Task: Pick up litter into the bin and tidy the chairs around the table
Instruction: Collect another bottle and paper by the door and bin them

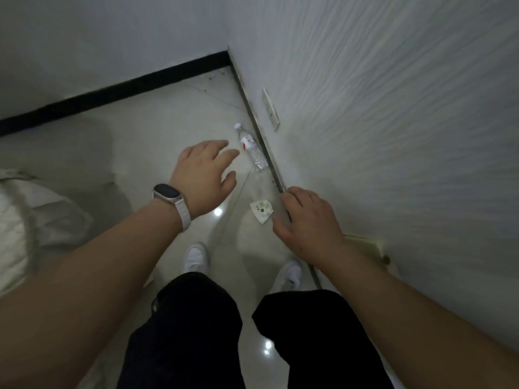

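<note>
Here left hand (pixel 202 176) and right hand (pixel 307 224) hover empty, loose-fingered, near bottle (pixel 252 150) and wrapper (pixel 261 210) along wall (pixel 393 136).

Bottle (pixel 252 148): clear plastic, white cap, red label, lying flat beside the wall.
Wrapper (pixel 261 211): crumpled white-green, on floor nearby.

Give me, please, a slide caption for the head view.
Open left hand and open right hand reach toward a bottle and a wrapper on the floor.
</note>
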Demonstrator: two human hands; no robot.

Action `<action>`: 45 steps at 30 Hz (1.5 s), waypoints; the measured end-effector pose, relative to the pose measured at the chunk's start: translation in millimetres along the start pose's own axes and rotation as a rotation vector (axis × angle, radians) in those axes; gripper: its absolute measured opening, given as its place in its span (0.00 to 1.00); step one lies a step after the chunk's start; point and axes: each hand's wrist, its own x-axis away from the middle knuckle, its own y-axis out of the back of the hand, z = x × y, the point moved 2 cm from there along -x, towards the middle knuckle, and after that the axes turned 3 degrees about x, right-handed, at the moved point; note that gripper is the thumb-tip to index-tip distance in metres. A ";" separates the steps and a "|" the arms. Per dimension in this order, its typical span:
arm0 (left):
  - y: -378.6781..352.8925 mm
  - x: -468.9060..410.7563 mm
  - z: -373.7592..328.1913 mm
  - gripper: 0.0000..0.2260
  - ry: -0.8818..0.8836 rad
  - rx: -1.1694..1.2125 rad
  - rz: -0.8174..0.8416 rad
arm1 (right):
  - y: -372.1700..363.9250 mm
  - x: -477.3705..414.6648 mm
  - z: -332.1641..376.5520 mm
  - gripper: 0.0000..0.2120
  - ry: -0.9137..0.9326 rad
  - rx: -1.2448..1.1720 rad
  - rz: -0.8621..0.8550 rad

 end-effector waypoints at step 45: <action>-421.9 -233.7 176.5 0.34 -0.593 -0.286 0.133 | -433.3 -165.9 -152.2 0.24 0.091 0.178 0.547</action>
